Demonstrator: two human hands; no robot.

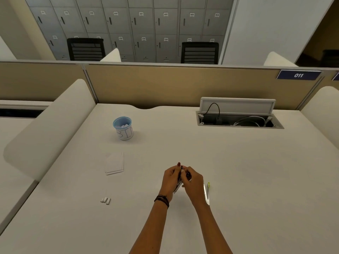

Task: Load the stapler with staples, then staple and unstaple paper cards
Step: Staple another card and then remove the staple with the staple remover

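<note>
Stapler (pixel 180 180) largely hidden between both hands; left hand (pixel 170 180) and right hand (pixel 192 182) closed around it. Left of the fingers: paper cards (pixel 114 163), staple strips (pixel 105 200). Beyond, blue-rimmed cup (pixel 123 128) holds white scraps, indistinct.

Off-white surface (pixel 238 171). White paper cards (pixel 114 163) and white staple strips (pixel 105 200). Light blue rim on white cup (pixel 123 128) with blue handwritten letters. Yellow-green tip on a white-silver tool (pixel 207 193). Dark braided bracelets (pixel 162 200). Red nail polish on left hand (pixel 171 177). Navy plate (pixel 298 75), white "011". Tan partition (pixel 165 85). Grey lockers (pixel 141 28).
</note>
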